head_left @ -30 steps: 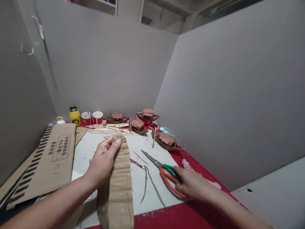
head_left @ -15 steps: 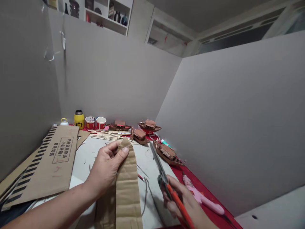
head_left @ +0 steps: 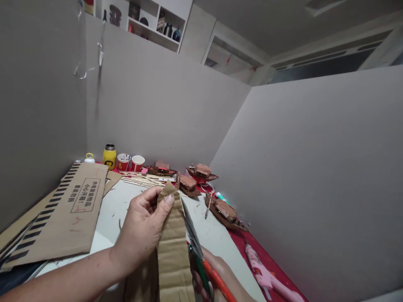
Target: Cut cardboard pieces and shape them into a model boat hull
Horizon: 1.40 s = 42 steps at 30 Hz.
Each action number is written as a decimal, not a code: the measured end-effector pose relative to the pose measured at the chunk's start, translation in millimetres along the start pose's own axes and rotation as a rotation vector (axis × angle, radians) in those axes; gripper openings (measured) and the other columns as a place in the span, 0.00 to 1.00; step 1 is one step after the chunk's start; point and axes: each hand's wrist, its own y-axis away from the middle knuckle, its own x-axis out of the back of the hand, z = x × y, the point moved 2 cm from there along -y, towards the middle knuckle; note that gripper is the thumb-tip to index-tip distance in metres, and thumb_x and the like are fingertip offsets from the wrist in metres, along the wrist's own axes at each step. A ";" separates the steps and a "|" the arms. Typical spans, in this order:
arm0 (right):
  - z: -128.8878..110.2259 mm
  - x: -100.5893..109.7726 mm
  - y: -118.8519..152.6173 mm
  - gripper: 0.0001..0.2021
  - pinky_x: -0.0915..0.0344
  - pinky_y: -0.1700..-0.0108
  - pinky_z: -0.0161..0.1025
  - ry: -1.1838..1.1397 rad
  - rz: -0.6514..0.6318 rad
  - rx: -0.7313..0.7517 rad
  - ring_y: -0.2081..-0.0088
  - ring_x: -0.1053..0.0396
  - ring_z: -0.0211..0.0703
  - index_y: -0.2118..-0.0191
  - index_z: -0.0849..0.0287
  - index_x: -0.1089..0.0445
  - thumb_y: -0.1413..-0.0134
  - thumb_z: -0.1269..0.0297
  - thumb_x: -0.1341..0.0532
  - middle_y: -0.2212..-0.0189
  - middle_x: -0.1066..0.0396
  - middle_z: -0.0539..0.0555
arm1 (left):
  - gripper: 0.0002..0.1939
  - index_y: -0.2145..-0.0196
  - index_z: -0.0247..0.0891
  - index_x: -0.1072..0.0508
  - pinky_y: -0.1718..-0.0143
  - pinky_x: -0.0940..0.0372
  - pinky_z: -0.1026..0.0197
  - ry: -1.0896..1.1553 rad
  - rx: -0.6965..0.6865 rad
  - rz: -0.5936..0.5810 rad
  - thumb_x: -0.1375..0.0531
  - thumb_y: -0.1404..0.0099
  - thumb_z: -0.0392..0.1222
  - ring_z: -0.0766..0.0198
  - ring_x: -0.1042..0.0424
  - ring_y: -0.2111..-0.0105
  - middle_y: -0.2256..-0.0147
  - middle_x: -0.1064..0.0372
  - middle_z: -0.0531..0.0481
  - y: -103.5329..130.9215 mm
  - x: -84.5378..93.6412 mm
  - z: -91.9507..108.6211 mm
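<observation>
My left hand [head_left: 140, 224] pinches a strip of brown corrugated cardboard [head_left: 174, 256] near its pointed top, thumb in front. The strip hangs upright with creases running across it. In my right hand [head_left: 228, 270] is a pair of scissors [head_left: 191, 228] with orange and green handles. Its blades point up along the strip's right edge, close to the cardboard; whether they touch it I cannot tell. Part of the right hand's fingers is hidden behind the handles and the strip.
Brown model boats [head_left: 225, 212] stand at the back right, near a pink glue gun [head_left: 262, 268]. Thin wooden sticks [head_left: 141, 179], paper cups [head_left: 137, 163] and a yellow bottle [head_left: 109, 157] are at the back. Printed cardboard [head_left: 69, 209] lies on the left. Grey panels [head_left: 157, 100] surround the table.
My right hand has brought the scissors left, from apart to beside the strip's right edge. The left hand still pinches the strip. The view has shifted slightly.
</observation>
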 end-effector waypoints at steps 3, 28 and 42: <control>-4.8 -3.5 -2.6 0.40 0.46 0.80 0.32 -0.061 -0.052 0.003 0.82 0.48 0.35 0.62 0.58 0.34 0.58 0.22 0.52 0.83 0.45 0.45 | 0.11 0.59 0.39 0.22 0.66 0.33 0.64 -0.015 -0.015 0.011 0.37 0.38 0.46 0.64 0.28 0.67 0.68 0.24 0.51 0.4 -0.2 0.0; -32.3 2.2 -4.8 0.28 0.39 0.71 0.38 0.128 -0.050 0.102 0.78 0.44 0.42 0.56 0.56 0.34 0.46 0.35 0.49 0.79 0.42 0.48 | 0.12 0.61 0.38 0.22 0.67 0.33 0.63 0.033 0.061 0.026 0.35 0.41 0.46 0.63 0.29 0.69 0.68 0.23 0.49 1.1 -3.6 -6.8; -24.7 -7.0 1.6 0.23 0.47 0.82 0.30 0.033 0.008 0.040 0.81 0.49 0.33 0.65 0.57 0.39 0.39 0.41 0.53 0.79 0.44 0.47 | 0.12 0.62 0.38 0.21 0.69 0.34 0.63 0.067 0.084 0.014 0.34 0.42 0.47 0.63 0.29 0.71 0.70 0.23 0.50 3.1 -6.5 -10.0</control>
